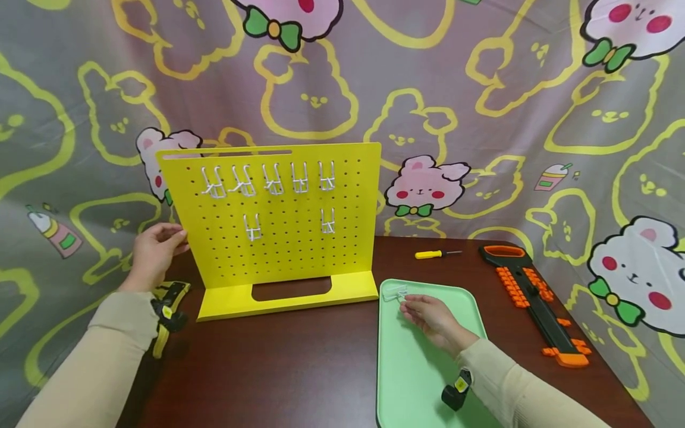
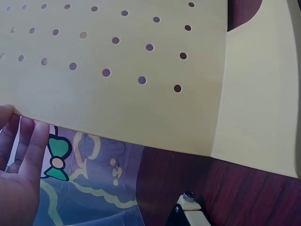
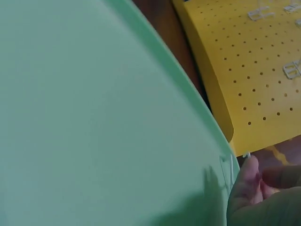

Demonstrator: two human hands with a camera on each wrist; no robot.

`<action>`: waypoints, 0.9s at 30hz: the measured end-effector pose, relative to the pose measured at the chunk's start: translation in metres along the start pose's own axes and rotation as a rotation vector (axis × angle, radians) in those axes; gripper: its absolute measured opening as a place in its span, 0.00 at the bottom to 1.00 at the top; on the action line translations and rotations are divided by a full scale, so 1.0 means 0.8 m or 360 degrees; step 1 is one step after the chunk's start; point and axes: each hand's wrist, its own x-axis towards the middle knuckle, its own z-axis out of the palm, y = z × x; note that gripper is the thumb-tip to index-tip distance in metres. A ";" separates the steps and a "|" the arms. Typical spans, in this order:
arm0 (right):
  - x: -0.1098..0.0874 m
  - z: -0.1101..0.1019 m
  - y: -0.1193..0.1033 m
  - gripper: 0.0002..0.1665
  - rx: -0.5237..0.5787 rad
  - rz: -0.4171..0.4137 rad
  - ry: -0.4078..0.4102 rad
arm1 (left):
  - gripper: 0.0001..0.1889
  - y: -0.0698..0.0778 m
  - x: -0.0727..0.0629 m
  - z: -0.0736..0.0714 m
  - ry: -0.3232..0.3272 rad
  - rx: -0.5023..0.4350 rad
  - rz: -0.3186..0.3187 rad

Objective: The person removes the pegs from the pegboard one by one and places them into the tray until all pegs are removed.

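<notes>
A yellow pegboard (image 1: 289, 249) stands upright on its folded base, with several white wire hooks (image 1: 301, 178) in an upper row and two lower down. My left hand (image 1: 155, 249) pinches the board's left edge, thumb in front and fingers behind, as the left wrist view (image 2: 21, 150) also shows. Over the far left corner of a green tray (image 1: 407, 368), my right hand (image 1: 433, 321) pinches a white wire hook between thumb and fingers. Its small white tip (image 3: 247, 154) pokes out above the fingertips in the right wrist view. Another white hook (image 3: 226, 170) lies in the tray corner beside the hand.
A yellow-handled screwdriver (image 1: 430, 254) lies behind the tray. To the tray's right is a black and orange tool rack (image 1: 540, 303). A black and yellow tool (image 1: 163, 339) lies by my left wrist. A patterned cloth (image 1: 310, 95) hangs behind the brown table (image 1: 267, 374).
</notes>
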 end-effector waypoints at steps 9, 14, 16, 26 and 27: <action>0.007 0.006 0.003 0.17 -0.0224 -0.0074 -0.0044 | 0.04 0.000 -0.001 -0.001 -0.0001 0.0029 -0.0006; 0.016 0.009 0.000 0.11 -0.0357 -0.0099 -0.0030 | 0.04 0.002 0.001 -0.001 0.0005 0.0012 -0.0018; 0.020 0.009 -0.002 0.09 -0.0414 -0.0104 -0.0038 | 0.03 0.002 0.002 -0.001 0.0016 0.0000 -0.0025; 0.025 0.007 -0.027 0.09 -0.0864 -0.0154 -0.0077 | 0.02 0.003 0.000 0.001 0.0015 -0.0069 -0.0050; 0.028 0.008 -0.034 0.10 -0.0853 -0.0155 -0.0090 | 0.02 0.003 0.000 0.001 0.0015 -0.0078 -0.0043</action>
